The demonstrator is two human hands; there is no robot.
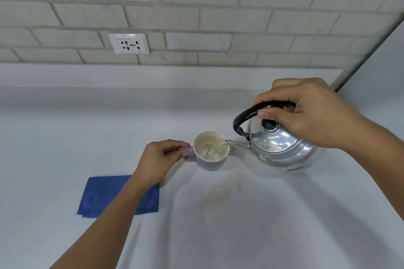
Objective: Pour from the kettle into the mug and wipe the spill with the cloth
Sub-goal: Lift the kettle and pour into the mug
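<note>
A shiny metal kettle (277,144) with a black handle is tilted left, and my right hand (310,111) grips that handle from above. Liquid runs from its spout into a lilac mug (211,162) standing on the white counter (65,137). My left hand (161,157) holds the mug's handle on its left side. A brownish spill (216,197) stains the counter just in front of the mug. A folded blue cloth (102,194) lies flat to the left, partly under my left forearm.
A pale brick wall runs behind the counter with a white power socket (129,43) on it. A grey side panel (380,76) closes off the right end.
</note>
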